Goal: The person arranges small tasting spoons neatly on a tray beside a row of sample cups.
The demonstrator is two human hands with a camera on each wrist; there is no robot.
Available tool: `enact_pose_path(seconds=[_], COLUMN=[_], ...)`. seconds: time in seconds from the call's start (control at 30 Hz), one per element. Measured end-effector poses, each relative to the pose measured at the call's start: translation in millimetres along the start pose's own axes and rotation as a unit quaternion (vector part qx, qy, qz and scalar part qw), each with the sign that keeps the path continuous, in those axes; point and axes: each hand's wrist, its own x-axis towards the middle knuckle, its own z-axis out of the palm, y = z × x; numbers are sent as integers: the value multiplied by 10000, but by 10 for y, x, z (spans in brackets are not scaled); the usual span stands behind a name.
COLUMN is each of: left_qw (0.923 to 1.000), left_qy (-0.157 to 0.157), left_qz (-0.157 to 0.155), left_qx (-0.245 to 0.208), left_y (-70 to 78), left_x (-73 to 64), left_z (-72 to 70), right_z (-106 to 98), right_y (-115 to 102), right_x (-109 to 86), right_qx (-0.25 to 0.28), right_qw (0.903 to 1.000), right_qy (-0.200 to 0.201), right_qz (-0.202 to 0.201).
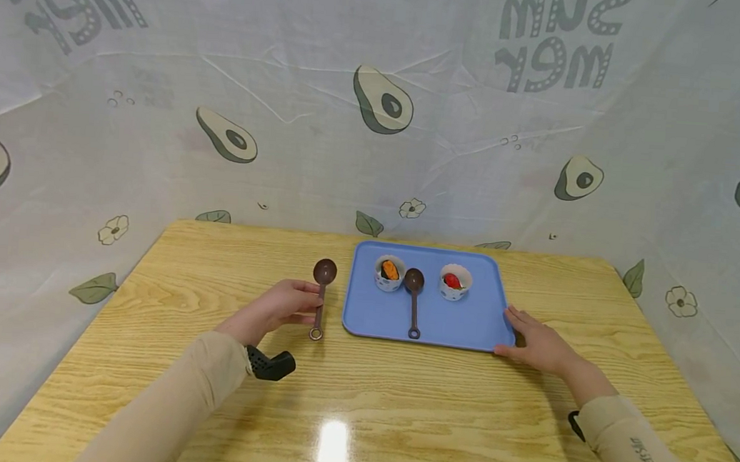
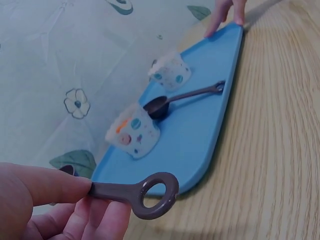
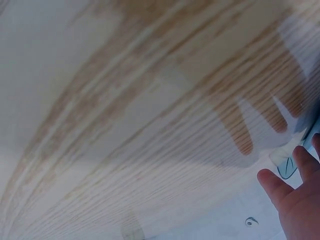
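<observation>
My left hand pinches a dark brown spoon by its handle, left of the blue tray. The round bowl points away and the ringed handle end shows large in the left wrist view. A second brown spoon lies on the tray between two patterned paper cups. The left cup holds an orange and dark piece; the right cup holds a red piece. At the tray's front right corner my right hand touches the edge, its fingers extended in the right wrist view.
A wooden table carries the tray near its far side. Behind it hangs a pale cloth printed with avocados, flowers and leaves. A dark wrist device sits at the left cuff.
</observation>
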Motion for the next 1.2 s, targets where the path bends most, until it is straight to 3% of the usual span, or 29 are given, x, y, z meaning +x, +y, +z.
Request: enact_pose_path(seconds=[0.6, 0.9, 1.2], left_qw=[9991, 9986, 9987], left_qy=[-286, -283, -256], left_qz=[169, 210, 230], left_qx=[-245, -384, -364], left_y=[214, 372, 516], left_x=[17, 5, 83], left_z=[181, 359, 611], right_z=[-7, -12, -1], right_y=[9, -13, 2], right_x=[11, 5, 17], right_qx=[181, 179, 123], right_qw=[9998, 9998, 9999], right_qy=[-107, -77, -96], right_qz=[8, -15, -11])
